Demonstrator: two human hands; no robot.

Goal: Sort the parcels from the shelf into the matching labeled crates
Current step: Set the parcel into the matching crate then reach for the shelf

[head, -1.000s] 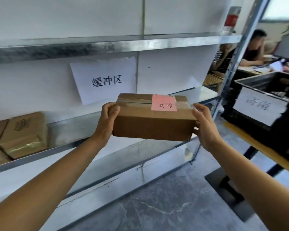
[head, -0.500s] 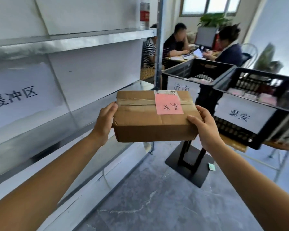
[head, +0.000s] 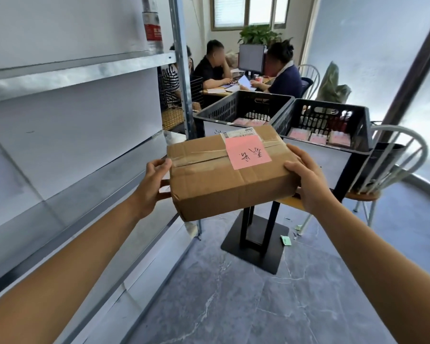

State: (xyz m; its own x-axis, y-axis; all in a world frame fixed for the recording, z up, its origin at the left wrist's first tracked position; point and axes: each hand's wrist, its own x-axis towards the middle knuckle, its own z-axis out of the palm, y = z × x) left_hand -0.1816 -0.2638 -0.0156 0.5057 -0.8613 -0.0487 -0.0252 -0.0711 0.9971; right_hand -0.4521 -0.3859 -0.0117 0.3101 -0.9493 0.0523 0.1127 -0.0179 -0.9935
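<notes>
A taped brown cardboard parcel [head: 224, 180] with a pink handwritten note [head: 247, 151] on top is held in the air at the middle of the view. My left hand [head: 152, 186] grips its left end, and my right hand [head: 307, 178] grips its right end. Just behind the parcel stand two black slatted crates on a stand: the left crate [head: 241, 105] and the right crate [head: 330, 117]. Both hold parcels with pink notes. The parcel hides most of their front labels.
A metal shelf unit [head: 90, 70] runs along my left, its upright post [head: 181, 70] close to the left crate. A white metal chair [head: 392, 160] stands to the right of the crates. People sit at a desk [head: 221, 91] behind. The black stand base [head: 256, 242] sits on grey floor.
I have turned right, away from the shelf, carrying the parcel in both hands. The crates have come closer and now sit directly behind the parcel, which tilts more towards me.
</notes>
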